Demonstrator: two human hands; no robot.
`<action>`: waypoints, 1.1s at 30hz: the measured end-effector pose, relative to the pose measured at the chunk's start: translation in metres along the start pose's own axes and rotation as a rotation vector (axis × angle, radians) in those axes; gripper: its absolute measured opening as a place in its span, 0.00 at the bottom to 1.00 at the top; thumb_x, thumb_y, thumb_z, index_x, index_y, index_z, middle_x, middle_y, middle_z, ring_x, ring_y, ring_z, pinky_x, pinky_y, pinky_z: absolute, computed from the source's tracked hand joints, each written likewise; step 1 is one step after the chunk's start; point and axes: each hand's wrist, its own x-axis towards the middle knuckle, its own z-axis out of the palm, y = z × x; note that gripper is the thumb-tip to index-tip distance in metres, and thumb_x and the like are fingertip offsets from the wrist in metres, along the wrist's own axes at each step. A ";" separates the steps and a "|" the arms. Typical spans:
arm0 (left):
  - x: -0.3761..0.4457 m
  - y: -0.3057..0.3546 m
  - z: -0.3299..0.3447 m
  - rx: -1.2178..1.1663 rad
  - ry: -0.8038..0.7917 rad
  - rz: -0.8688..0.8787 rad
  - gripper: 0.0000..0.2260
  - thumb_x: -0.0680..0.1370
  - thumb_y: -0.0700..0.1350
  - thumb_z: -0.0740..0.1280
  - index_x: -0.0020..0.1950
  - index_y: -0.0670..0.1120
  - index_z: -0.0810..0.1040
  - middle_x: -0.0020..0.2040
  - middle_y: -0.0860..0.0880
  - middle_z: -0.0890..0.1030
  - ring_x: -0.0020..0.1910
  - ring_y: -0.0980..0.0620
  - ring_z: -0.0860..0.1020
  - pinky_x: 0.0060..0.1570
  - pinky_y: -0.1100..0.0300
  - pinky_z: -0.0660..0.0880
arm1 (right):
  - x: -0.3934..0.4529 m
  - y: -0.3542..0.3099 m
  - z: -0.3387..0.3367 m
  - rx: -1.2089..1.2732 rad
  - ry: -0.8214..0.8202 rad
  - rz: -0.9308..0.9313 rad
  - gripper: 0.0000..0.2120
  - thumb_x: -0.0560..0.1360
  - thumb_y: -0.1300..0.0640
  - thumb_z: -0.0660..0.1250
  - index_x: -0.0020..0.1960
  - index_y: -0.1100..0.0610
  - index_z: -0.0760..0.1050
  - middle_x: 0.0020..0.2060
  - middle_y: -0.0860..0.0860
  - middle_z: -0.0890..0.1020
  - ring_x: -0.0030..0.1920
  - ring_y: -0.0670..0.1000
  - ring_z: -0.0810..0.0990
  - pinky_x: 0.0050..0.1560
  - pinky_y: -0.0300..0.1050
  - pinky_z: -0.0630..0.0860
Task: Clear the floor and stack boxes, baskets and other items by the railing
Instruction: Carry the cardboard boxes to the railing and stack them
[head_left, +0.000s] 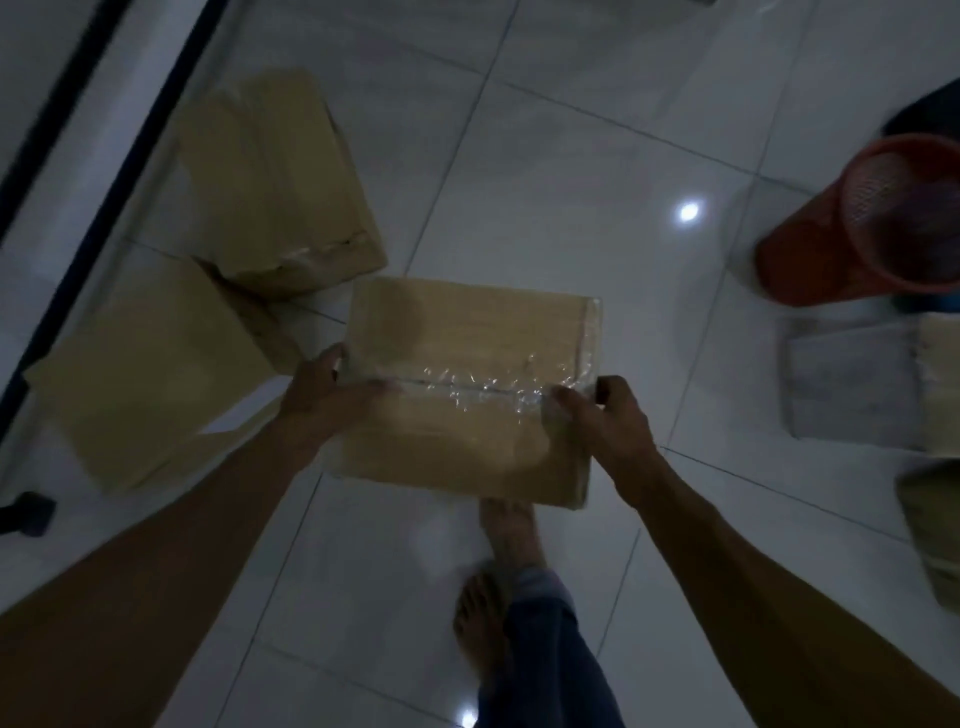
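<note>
White tiled floor (545, 171), dim light. Left hand (322, 395) and right hand (602, 421) clasp taped cardboard box (467, 364) between them; orange mesh basket (857, 223) beyond right hand.

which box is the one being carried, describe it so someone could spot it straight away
Start at the dark railing strip along the left; two cardboard boxes lie on the white tiled floor beside it. Just right of them, mid-frame, is the taped box, gripped at each end by the left hand and right hand. Only it has shiny crinkled tape across its top.
</note>
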 end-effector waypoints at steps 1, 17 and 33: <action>0.013 -0.003 -0.009 -0.022 -0.007 0.006 0.47 0.49 0.69 0.77 0.65 0.51 0.77 0.58 0.48 0.81 0.56 0.45 0.80 0.55 0.44 0.81 | 0.009 -0.007 0.012 -0.003 -0.016 0.003 0.29 0.74 0.42 0.72 0.67 0.57 0.68 0.58 0.53 0.78 0.55 0.56 0.80 0.56 0.58 0.81; 0.170 -0.100 -0.096 0.759 -0.008 0.028 0.34 0.75 0.58 0.69 0.78 0.56 0.59 0.75 0.40 0.66 0.69 0.34 0.69 0.63 0.39 0.72 | 0.122 -0.067 0.171 0.119 -0.181 0.070 0.39 0.74 0.42 0.73 0.76 0.56 0.59 0.66 0.55 0.75 0.60 0.56 0.78 0.59 0.53 0.79; 0.065 -0.175 -0.072 0.778 -0.130 -0.258 0.35 0.78 0.60 0.66 0.77 0.41 0.62 0.75 0.42 0.65 0.70 0.43 0.70 0.64 0.53 0.71 | 0.108 -0.140 0.226 -0.302 -0.326 -0.341 0.35 0.77 0.41 0.68 0.78 0.50 0.60 0.74 0.54 0.68 0.72 0.56 0.69 0.66 0.50 0.69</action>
